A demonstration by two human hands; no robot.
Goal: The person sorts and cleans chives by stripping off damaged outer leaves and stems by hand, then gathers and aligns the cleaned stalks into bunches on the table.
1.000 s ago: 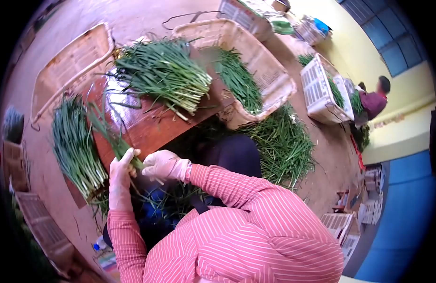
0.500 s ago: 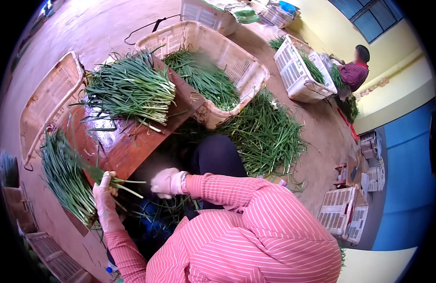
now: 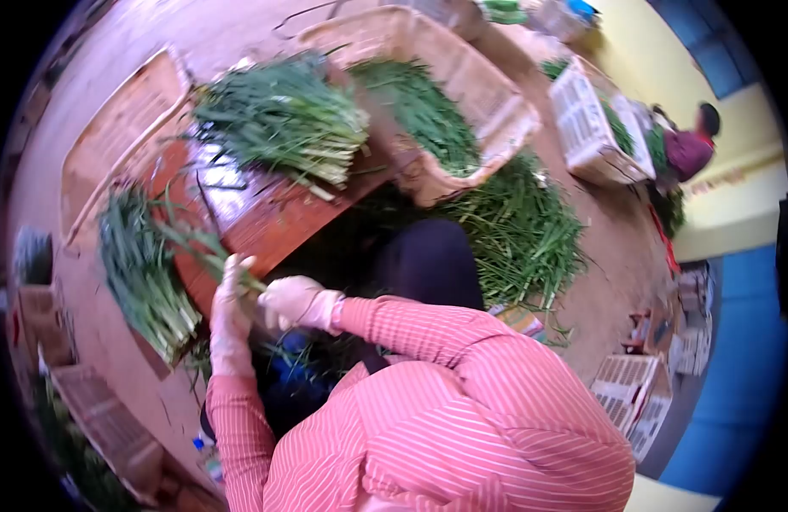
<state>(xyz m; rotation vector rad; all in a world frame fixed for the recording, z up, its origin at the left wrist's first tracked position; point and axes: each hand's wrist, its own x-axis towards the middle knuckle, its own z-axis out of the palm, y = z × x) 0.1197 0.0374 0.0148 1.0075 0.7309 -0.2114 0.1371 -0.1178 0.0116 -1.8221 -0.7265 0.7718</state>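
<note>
My left hand, in a pale glove, is closed round a few garlic chives, their green leaves pointing up and left. Right beside it, my gloved right hand is closed at the pale lower ends of the same stalks. A thick bundle of chives lies at the left edge of the reddish-brown board. On top of the board sits a larger pile of chives, white ends toward the right. The fingertips of my right hand are partly hidden and blurred.
A big plastic crate with chives stands behind the board, and another crate is at its left. Loose chives are heaped on the floor by my knee. At the far right a person is beside a white crate.
My right hand has moved left onto the stalk ends beside my left hand. The camera view has shifted, so the surroundings appear farther right and slightly higher.
</note>
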